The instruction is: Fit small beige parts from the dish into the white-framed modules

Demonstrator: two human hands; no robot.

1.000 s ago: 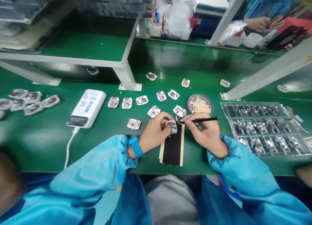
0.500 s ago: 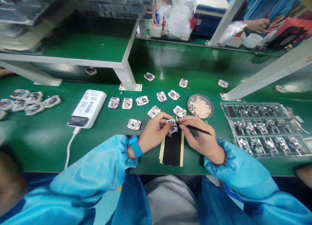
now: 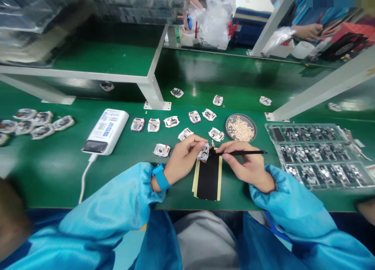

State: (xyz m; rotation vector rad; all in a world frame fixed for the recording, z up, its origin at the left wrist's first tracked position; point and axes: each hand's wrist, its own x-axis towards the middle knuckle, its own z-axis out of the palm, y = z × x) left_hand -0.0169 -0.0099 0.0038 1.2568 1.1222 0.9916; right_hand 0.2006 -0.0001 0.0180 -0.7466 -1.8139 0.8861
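My left hand (image 3: 183, 158) pinches a small white smartwatch case (image 3: 203, 152) between thumb and fingers, its open side turned partly to the right. My right hand (image 3: 246, 164) grips slim black tweezers (image 3: 253, 152), held almost level. Their tip is close to the case's right side; whether it touches cannot be made out. Below both hands lies a black strip (image 3: 207, 182) with pale yellow edges. Just beyond the fingers are another watch case (image 3: 216, 134) and a few tiny beige pieces (image 3: 213, 143).
A round dish (image 3: 254, 134) of small beige pieces stands beyond my right hand. To the right is a clear compartment tray (image 3: 310, 164) of parts. Several watch cases (image 3: 154, 125) and a white power bank (image 3: 107, 129) with cable lie leftward. Shelf legs (image 3: 154, 94) rise behind.
The watch case has tilted up and shifted slightly left in my left hand. My right hand has moved a little right, and the tweezers now lie more level.
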